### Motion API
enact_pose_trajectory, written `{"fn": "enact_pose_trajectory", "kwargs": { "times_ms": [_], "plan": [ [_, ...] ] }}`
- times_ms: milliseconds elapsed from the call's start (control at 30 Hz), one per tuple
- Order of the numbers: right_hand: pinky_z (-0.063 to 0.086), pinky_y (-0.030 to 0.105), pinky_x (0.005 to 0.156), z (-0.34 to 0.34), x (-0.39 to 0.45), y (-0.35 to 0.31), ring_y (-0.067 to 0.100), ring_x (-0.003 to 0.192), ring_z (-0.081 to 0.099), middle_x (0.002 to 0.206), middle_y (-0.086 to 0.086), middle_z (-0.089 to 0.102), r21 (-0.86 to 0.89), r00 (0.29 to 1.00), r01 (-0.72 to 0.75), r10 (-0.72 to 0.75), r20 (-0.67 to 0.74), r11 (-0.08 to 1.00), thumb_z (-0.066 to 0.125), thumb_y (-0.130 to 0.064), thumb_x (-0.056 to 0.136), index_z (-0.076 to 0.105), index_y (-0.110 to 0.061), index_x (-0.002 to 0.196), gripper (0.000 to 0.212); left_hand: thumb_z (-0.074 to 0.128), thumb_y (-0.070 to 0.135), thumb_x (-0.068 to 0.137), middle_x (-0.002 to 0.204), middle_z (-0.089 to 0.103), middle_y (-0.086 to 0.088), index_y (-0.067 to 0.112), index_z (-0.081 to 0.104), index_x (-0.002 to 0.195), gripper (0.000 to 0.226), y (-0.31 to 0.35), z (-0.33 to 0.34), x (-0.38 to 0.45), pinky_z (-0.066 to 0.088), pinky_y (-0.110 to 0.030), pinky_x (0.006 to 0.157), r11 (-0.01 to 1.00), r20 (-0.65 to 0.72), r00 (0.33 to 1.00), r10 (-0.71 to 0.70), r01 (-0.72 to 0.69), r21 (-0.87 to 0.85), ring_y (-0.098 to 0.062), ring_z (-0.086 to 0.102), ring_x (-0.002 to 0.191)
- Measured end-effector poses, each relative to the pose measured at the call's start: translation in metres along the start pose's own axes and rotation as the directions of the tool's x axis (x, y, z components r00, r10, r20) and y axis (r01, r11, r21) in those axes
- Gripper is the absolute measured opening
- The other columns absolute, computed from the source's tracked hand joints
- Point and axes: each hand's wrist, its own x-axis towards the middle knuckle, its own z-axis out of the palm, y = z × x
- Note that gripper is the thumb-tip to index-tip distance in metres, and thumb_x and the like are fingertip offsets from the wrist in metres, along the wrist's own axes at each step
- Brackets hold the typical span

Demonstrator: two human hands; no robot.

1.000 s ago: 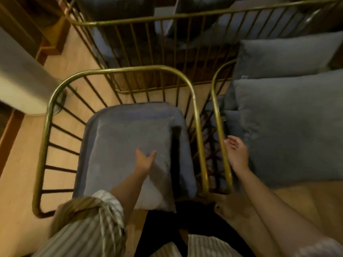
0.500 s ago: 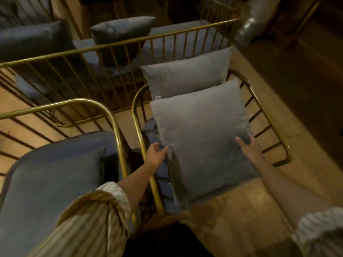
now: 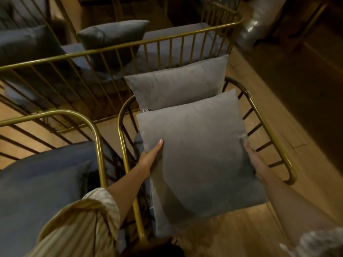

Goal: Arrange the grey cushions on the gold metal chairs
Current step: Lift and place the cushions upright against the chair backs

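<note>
Gripping the front grey cushion by its 2 side edges, left hand & right hand had closed onto it; 0.5 s before they were only reaching w/ fingers spread. Cushion lay flat-ish on the right gold chair, overlapping the seat front. Behind it a 2nd cushion leaned vs the backrest. Left chair already had its cushion. Judged: this chair's pair was next to be set upright.

A: You're holding the front cushion: grey cloth, matt, soft nap, possibly velvet in this dim light.
B: Your chair frame?
A: Glossy gold metal tube. Floor: smooth wood.
</note>
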Motion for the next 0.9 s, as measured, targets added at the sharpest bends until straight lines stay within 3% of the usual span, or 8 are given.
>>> {"fn": "enact_pose_trajectory", "kwargs": {
  "times_ms": [167,300,400,567,667,700,800,900],
  "plan": [
    [0.030,0.048,0.118,0.005,-0.019,-0.032,0.028,0.136,0.046,0.141,-0.002,0.056,0.035,0.996,0.032,-0.035,0.085,0.999,0.052,-0.098,0.051,0.056,-0.021,0.138,0.116,0.077,0.059,0.068,0.134,0.053,-0.005,0.011,0.039,0.142,0.096,0.011,-0.014,-0.011,0.034,-0.049,0.110,0.992,-0.103,0.987,0.122,-0.125,-0.019,-0.031,0.048,0.128],
    [0.037,0.037,0.110,0.029,-0.042,-0.061,0.022,0.115,0.058,0.126,0.000,0.065,0.152,0.975,0.127,-0.151,0.161,0.980,0.064,-0.093,0.037,0.061,-0.024,0.128,0.114,0.077,0.072,0.054,0.136,0.055,-0.009,0.011,0.040,0.142,0.114,0.045,-0.044,-0.033,0.039,-0.052,0.109,0.971,-0.182,0.956,0.229,-0.237,-0.025,-0.032,0.053,0.123],
    [0.042,0.035,0.107,0.068,-0.070,-0.091,0.017,0.117,0.061,0.130,-0.002,0.066,0.232,0.931,0.222,-0.277,0.238,0.947,0.071,-0.088,0.037,0.058,-0.023,0.137,0.120,0.074,0.073,0.057,0.138,0.055,-0.010,0.009,0.041,0.142,0.111,0.071,-0.084,-0.051,0.040,-0.051,0.109,0.948,-0.281,0.913,0.297,-0.316,-0.025,-0.033,0.053,0.124],
    [0.047,0.037,0.104,0.149,-0.103,-0.125,0.018,0.112,0.067,0.121,0.001,0.072,0.294,0.886,0.275,-0.360,0.293,0.916,0.078,-0.081,0.041,0.067,-0.021,0.125,0.104,0.072,0.065,0.068,0.139,0.054,-0.010,0.009,0.042,0.141,0.097,0.100,-0.171,-0.090,0.039,-0.045,0.108,0.917,-0.405,0.842,0.358,-0.399,-0.020,-0.032,0.051,0.127],
    [0.056,0.027,0.082,0.210,-0.143,-0.139,0.016,0.090,0.073,0.100,0.001,0.077,0.273,0.844,0.306,-0.393,0.365,0.912,0.080,-0.076,0.033,0.069,-0.013,0.115,0.104,0.071,0.068,0.067,0.133,0.059,-0.011,0.008,0.049,0.136,0.094,0.106,-0.236,-0.113,0.043,-0.041,0.100,0.899,-0.487,0.785,0.383,-0.437,0.002,-0.031,0.056,0.119],
    [0.056,0.028,0.082,0.233,-0.155,-0.141,0.017,0.091,0.072,0.101,0.001,0.076,0.268,0.834,0.319,-0.403,0.377,0.909,0.080,-0.075,0.033,0.066,-0.013,0.120,0.108,0.070,0.070,0.067,0.131,0.060,-0.011,0.009,0.049,0.136,0.094,0.107,-0.258,-0.121,0.044,-0.041,0.100,0.896,-0.513,0.767,0.385,-0.444,0.007,-0.031,0.057,0.118],
    [0.050,0.041,0.101,0.302,-0.182,-0.145,0.023,0.110,0.066,0.127,0.002,0.067,0.282,0.798,0.354,-0.445,0.405,0.892,0.082,-0.078,0.034,0.055,-0.017,0.136,0.122,0.066,0.070,0.072,0.130,0.061,-0.011,0.009,0.050,0.137,0.090,0.110,-0.328,-0.139,0.044,-0.043,0.100,0.888,-0.568,0.724,0.391,-0.459,0.026,-0.032,0.056,0.120],
    [0.049,0.043,0.104,0.376,-0.220,-0.148,0.024,0.115,0.063,0.133,0.000,0.063,0.247,0.763,0.349,-0.427,0.485,0.904,0.082,-0.077,0.038,0.051,-0.019,0.141,0.122,0.059,0.076,0.072,0.131,0.060,-0.009,0.010,0.050,0.136,0.092,0.114,-0.404,-0.151,0.042,-0.042,0.100,0.879,-0.607,0.688,0.397,-0.476,0.036,-0.030,0.055,0.121]
  ]
}}
